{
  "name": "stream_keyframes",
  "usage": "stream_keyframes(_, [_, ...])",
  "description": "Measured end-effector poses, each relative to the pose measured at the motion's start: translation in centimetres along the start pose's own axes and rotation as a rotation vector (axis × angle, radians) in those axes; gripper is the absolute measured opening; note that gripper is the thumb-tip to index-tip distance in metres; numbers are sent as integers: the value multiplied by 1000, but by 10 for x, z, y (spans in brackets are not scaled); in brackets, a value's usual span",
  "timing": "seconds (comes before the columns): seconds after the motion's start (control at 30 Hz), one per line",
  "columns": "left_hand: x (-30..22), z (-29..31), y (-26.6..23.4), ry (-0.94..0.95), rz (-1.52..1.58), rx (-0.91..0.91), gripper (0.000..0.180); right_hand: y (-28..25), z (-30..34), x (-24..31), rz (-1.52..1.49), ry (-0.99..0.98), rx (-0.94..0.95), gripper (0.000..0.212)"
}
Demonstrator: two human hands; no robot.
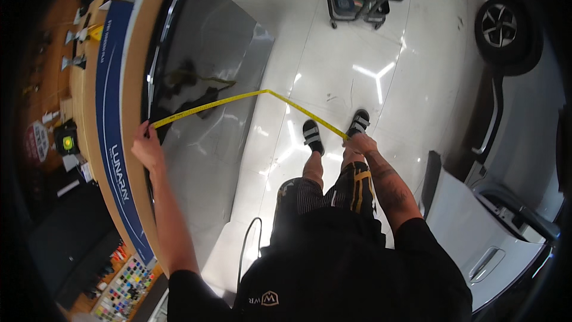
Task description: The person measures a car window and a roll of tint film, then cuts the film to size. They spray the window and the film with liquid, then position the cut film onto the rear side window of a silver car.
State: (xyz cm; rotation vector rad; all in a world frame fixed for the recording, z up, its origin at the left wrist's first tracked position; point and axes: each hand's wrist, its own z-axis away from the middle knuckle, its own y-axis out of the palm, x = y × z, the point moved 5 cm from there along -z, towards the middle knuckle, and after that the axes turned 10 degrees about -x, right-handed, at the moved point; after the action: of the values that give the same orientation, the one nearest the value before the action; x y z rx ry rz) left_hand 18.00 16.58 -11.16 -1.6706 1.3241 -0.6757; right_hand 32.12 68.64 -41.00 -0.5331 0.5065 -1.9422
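Observation:
A yellow tape measure (pixel 220 102) stretches between my two hands, with a sharp kink midway. My left hand (pixel 148 148) pinches one end of it at the upper edge of a glossy dark film sheet (pixel 208 42). This sheet hangs down from beside a long cardboard box (pixel 113 143) with a blue and white face. In front of my right thigh, my right hand (pixel 360 143) is closed around the other end; the tape's case, if there, is hidden by my fingers. The left part of the tape passes in front of the sheet, which mirrors it.
A wheeled black cart (pixel 363 6) with a bright yellow-green item stands ahead. To the right is a car with its door (pixel 482 244) open and a wheel (pixel 500 27) further off. A wooden bench (pixel 53 83) with small tools lies left of the box. A thin black cable (pixel 244 244) curves near my left side.

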Motion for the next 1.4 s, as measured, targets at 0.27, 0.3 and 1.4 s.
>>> stream_keyframes(0.27, [-11,12,14,117,-90,-11,18,75,-98,70,-211,60,7,41])
stream_keyframes(0.3, [-9,12,14,108,-153,-29,17,82,-107,76,-208,61,84,42])
stream_keyframes(1.4, [3,6,22,189,-243,48,18,184,-223,160,-246,22,232,40])
